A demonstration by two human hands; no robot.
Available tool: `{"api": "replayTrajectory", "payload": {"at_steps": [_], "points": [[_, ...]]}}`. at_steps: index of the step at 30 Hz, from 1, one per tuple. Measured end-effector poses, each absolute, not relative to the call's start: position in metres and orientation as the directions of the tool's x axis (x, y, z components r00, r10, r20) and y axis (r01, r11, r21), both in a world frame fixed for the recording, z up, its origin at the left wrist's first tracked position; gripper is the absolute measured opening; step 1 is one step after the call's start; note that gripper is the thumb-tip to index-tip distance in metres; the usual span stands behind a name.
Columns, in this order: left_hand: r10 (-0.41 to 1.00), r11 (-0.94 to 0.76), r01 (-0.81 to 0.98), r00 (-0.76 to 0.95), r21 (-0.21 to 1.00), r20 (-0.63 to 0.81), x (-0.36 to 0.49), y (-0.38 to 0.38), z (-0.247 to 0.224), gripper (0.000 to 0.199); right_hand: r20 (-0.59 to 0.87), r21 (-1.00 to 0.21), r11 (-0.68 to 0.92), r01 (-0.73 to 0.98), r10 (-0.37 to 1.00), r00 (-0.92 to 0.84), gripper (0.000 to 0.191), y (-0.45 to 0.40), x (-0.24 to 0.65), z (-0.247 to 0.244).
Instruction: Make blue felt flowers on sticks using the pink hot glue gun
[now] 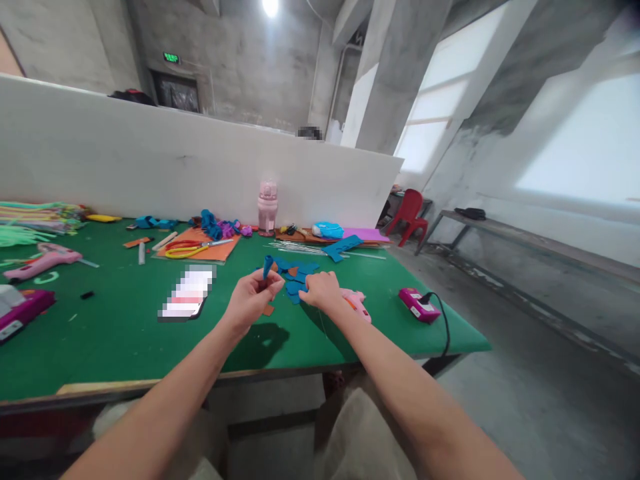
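Between the thumb and fingers of my left hand is a small rolled piece of blue felt, held upright just above the table. My right hand is closed, its fingertips pinched at the edge of a flat blue felt cutout. More blue cutouts and a few brown scraps lie around and between both hands. Partly hidden behind my right wrist is a pink glue gun. A fine thread hangs below my right hand.
On the green table are a phone, scissors, a pink bottle, thin sticks and a magenta box with a black cord. Another pink glue gun lies left. A white partition stands behind.
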State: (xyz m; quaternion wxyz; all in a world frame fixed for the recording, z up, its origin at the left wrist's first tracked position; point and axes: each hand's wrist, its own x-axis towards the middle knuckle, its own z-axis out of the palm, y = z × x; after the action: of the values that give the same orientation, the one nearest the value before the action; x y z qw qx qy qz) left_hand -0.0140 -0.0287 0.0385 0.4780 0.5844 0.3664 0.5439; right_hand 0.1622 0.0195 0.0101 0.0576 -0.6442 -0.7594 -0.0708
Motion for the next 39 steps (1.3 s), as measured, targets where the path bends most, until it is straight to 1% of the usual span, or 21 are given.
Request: {"api": "replayTrajectory", "payload": {"at_steps": [3,7,8,9,10,12,13,14,15,19,24,27,29,31,33,34,36,39], "points": [[0.947,-0.276,-0.104,0.143,0.956,0.289,-0.014,-0.030,0.039,0.019,0.191,0.053,0.148,0.988,0.969,-0.155,0.016,0.019,0.159,0.009],[0.951,-0.274,-0.114,0.118,0.955,0.287,-0.015,-0.029,0.041,0.018,0.263,0.016,0.124,0.992,0.957,-0.124,0.022,0.011,0.166,0.022],[0.951,-0.276,-0.115,0.112,0.954,0.288,-0.015,-0.029,0.041,0.018,0.276,-0.013,0.128,0.992,0.954,-0.119,0.023,0.007,0.169,0.026],[0.951,-0.278,-0.114,0.105,0.954,0.290,-0.016,-0.028,0.041,0.018,0.282,-0.075,0.145,0.987,0.952,-0.118,0.023,0.003,0.172,0.030],[0.952,-0.281,-0.109,0.097,0.954,0.291,-0.017,-0.027,0.041,0.018,0.286,-0.174,0.174,0.969,0.951,-0.119,0.022,-0.002,0.176,0.033],[0.953,-0.286,-0.083,0.080,0.955,0.292,-0.018,-0.025,0.041,0.017,0.295,-0.431,0.242,0.869,0.948,-0.117,0.023,-0.010,0.183,0.036],[0.954,-0.287,-0.066,0.074,0.956,0.291,-0.019,-0.024,0.040,0.016,0.304,-0.533,0.263,0.804,0.947,-0.108,0.023,-0.012,0.185,0.036],[0.955,-0.287,-0.050,0.069,0.957,0.289,-0.020,-0.023,0.039,0.015,0.315,-0.586,0.267,0.765,0.945,-0.088,0.022,-0.012,0.187,0.035],[0.956,-0.285,-0.038,0.064,0.958,0.287,-0.020,-0.021,0.038,0.015,0.330,-0.589,0.257,0.766,0.942,-0.062,0.020,-0.010,0.188,0.034],[0.958,-0.281,-0.037,0.055,0.959,0.282,-0.020,-0.017,0.031,0.015,0.397,-0.488,0.167,0.857,0.917,0.047,0.012,0.020,0.188,0.033],[0.964,-0.264,0.015,0.033,0.965,0.263,-0.023,-0.013,0.028,0.018,0.373,-0.517,0.154,0.842,0.926,0.060,0.013,0.047,0.188,0.037],[0.973,-0.230,0.054,-0.001,0.972,0.231,-0.029,-0.012,0.031,0.019,0.376,-0.538,0.181,0.823,0.926,0.042,0.016,0.032,0.191,0.036],[0.976,-0.214,0.087,-0.015,0.973,0.216,-0.033,-0.011,0.033,0.020,0.418,-0.518,0.193,0.833,0.907,0.050,0.015,0.018,0.194,0.035],[0.978,-0.205,0.130,-0.003,0.970,0.208,-0.037,-0.011,0.033,0.021,0.478,-0.431,0.145,0.891,0.874,0.089,0.014,0.010,0.198,0.037],[0.979,-0.202,0.169,0.012,0.965,0.203,-0.039,-0.011,0.033,0.020,0.506,-0.308,0.069,0.949,0.857,0.102,0.013,0.013,0.200,0.042],[0.979,-0.202,0.184,0.015,0.962,0.203,-0.040,-0.011,0.033,0.019,0.506,-0.239,0.044,0.970,0.858,0.086,0.014,0.017,0.201,0.046],[0.981,-0.193,0.203,0.018,0.960,0.193,-0.039,-0.012,0.032,0.019,0.494,-0.100,0.047,0.994,0.869,0.008,0.015,0.032,0.201,0.057],[0.985,-0.171,0.228,0.031,0.958,0.168,-0.037,-0.013,0.031,0.020,0.456,0.058,0.065,0.996,0.886,-0.085,0.016,0.059,0.201,0.073]]}}
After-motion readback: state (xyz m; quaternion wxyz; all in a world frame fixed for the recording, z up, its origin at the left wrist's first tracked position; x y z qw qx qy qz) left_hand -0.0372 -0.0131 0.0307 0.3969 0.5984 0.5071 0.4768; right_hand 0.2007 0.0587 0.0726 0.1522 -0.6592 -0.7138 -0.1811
